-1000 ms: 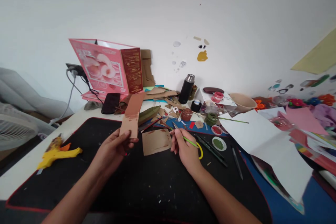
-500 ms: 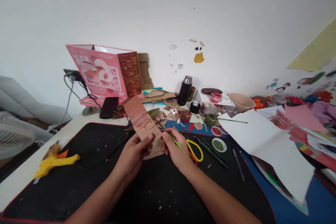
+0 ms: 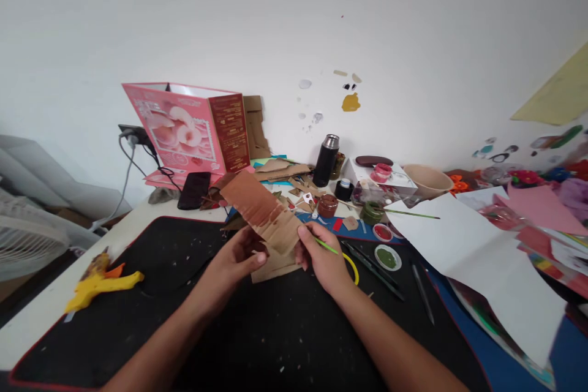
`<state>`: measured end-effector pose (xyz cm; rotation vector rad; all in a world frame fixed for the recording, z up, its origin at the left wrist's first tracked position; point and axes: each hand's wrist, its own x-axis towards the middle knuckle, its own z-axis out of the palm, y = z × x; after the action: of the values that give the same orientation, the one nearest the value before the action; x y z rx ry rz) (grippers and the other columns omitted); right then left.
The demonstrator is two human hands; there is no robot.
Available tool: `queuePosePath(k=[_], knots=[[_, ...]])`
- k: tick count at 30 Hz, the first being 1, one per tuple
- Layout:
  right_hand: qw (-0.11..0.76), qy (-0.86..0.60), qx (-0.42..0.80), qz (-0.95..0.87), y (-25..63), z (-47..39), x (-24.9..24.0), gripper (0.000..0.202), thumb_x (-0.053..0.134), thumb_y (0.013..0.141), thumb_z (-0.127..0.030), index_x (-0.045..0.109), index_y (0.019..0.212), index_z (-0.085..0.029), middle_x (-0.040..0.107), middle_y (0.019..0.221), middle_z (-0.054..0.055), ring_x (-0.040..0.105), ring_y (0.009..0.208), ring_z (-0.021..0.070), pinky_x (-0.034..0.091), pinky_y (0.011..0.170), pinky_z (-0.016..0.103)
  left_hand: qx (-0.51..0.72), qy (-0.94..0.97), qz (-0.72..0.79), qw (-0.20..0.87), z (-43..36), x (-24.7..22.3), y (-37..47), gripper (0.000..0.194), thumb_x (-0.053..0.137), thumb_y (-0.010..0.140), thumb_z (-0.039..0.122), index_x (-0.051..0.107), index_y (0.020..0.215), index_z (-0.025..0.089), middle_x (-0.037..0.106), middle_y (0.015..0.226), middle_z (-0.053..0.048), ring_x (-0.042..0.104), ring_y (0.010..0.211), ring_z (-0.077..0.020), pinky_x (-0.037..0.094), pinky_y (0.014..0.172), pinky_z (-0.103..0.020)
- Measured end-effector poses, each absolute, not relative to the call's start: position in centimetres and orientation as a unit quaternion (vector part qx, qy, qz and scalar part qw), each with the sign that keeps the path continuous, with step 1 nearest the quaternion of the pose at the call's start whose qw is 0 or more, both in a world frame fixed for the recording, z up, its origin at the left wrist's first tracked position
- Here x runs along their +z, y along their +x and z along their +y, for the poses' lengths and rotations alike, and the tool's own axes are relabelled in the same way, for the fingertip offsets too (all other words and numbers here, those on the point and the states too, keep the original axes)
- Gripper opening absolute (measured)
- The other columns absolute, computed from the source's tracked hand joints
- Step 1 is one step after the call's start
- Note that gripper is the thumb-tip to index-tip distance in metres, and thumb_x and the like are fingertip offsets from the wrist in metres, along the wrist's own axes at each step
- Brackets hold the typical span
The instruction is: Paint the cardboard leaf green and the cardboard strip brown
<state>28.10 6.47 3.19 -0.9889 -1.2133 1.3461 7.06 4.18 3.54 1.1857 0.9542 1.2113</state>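
A cardboard strip (image 3: 257, 199), painted reddish-brown on its far part and bare tan nearer me, is tilted up above the mat. My right hand (image 3: 324, 254) pinches its near right edge between thumb and fingers. A green-handled paintbrush (image 3: 327, 246) is tucked in the same hand; its tip is hidden. My left hand (image 3: 241, 257) is at the strip's left side, thumb apart from the fingers, which are partly behind the cardboard. Another tan cardboard part (image 3: 275, 266) shows below; I cannot tell whether it is joined to the strip. Yellow-handled scissors (image 3: 353, 266) lie partly hidden behind my right hand.
A yellow glue gun (image 3: 103, 282) rests on the black mat (image 3: 151, 343). Toward the back are a phone (image 3: 194, 190), a pink box (image 3: 179, 128), a black flask (image 3: 326, 162) and paint jars (image 3: 327, 205). A lid of green paint (image 3: 388, 257), pens (image 3: 374, 269) and white paper (image 3: 487, 245) lie rightward.
The strip has turned flatter, showing more of its brown face, and its near end has shifted right. My left thumb has come off its front. The view has shifted slightly.
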Motion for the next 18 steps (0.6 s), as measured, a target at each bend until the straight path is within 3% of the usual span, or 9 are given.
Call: queuePosePath(k=[2,4,7,10,12,18], knots=[[0.516,-0.409,0.572,-0.489,29.3,6.6,3.2,0.054,0.076,0.086,-0.073,0.063,0.08,-0.02,0.06,0.052,-0.004,0.051,0.041,0.0112,0.037,0.039,0.02,0.498,0.53,0.408,0.552,4.6,3.5,4.1,0.085,0.091,0.076,0.051,0.058,0.15,0.028,0.069,0.137,-0.016,0.07,0.114,-0.0317,0.058,0.092,-0.043],[0.507,-0.401,0.584,-0.491,30.4,6.6,3.1,0.054,0.076,0.087,-0.071,0.061,0.078,-0.02,0.06,0.05,-0.003,0.05,0.039,0.0104,0.036,0.039,0.02,0.478,0.588,0.433,0.489,5.3,3.8,1.2,0.103,0.088,0.079,0.051,0.035,0.167,0.034,0.056,0.158,-0.018,0.064,0.132,-0.0369,0.055,0.104,-0.051],[0.479,-0.397,0.599,-0.504,31.5,6.2,3.0,0.053,0.076,0.088,-0.069,0.061,0.077,-0.02,0.061,0.048,-0.003,0.049,0.038,0.0094,0.036,0.04,0.019,0.431,0.704,0.497,0.269,6.0,5.0,-1.9,0.117,0.082,0.086,0.05,0.004,0.173,0.037,0.037,0.173,-0.017,0.05,0.149,-0.0403,0.043,0.119,-0.064],[0.439,-0.397,0.616,-0.52,32.0,5.8,3.0,0.054,0.075,0.089,-0.07,0.06,0.077,-0.02,0.062,0.048,-0.002,0.051,0.039,0.0102,0.038,0.041,0.019,0.343,0.795,0.5,0.029,6.4,6.5,-3.0,0.119,0.081,0.088,0.048,0.001,0.174,0.032,0.024,0.179,-0.017,0.03,0.161,-0.0449,0.03,0.127,-0.07],[0.421,-0.4,0.621,-0.527,32.1,5.6,3.1,0.055,0.075,0.087,-0.072,0.06,0.077,-0.02,0.062,0.049,-0.002,0.052,0.039,0.0108,0.039,0.041,0.02,0.288,0.837,0.462,-0.058,6.5,7.5,-3.0,0.117,0.079,0.09,0.044,-0.001,0.174,0.031,0.022,0.18,-0.017,0.025,0.163,-0.0448,0.028,0.128,-0.069],[0.385,-0.404,0.615,-0.557,31.8,5.5,3.8,0.055,0.074,0.088,-0.073,0.059,0.078,-0.021,0.062,0.053,-0.003,0.056,0.043,0.012,0.04,0.042,0.021,0.167,0.9,0.389,-0.103,6.9,8.6,-2.2,0.115,0.077,0.092,0.037,-0.003,0.174,0.024,0.027,0.178,-0.019,0.021,0.165,-0.04,0.021,0.132,-0.064]])
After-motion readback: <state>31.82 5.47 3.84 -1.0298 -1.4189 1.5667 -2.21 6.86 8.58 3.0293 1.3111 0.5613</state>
